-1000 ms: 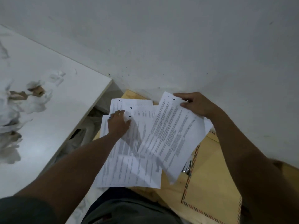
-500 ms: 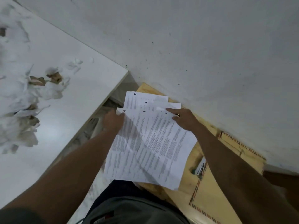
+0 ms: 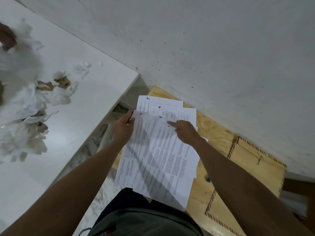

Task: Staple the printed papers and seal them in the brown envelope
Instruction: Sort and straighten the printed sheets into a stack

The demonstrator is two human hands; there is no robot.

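Note:
Several printed papers (image 3: 158, 159), hand-numbered at the top, lie fanned on a wooden board (image 3: 213, 132) in front of me. My left hand (image 3: 122, 129) grips the stack's upper left edge, thumb on the sheet marked 2. My right hand (image 3: 185, 132) holds the top edge of the uppermost sheet, index finger stretched out beside its number, other fingers curled. The brown envelope (image 3: 245, 160), with a striped border and a metal clasp, lies flat on the board to the right, partly under my right forearm. No stapler is visible.
A white table (image 3: 81, 106) on the left carries a heap of crumpled white paper and brown scraps (image 3: 30, 106). A white wall (image 3: 204, 48) runs behind the board. A small green object (image 3: 208, 179) lies by the papers. My lap is at the bottom.
My right hand brought the top sheet down and left onto the fanned stack. My left hand shifted from on top of the sheets to their left edge. The camera tilted, showing more envelope.

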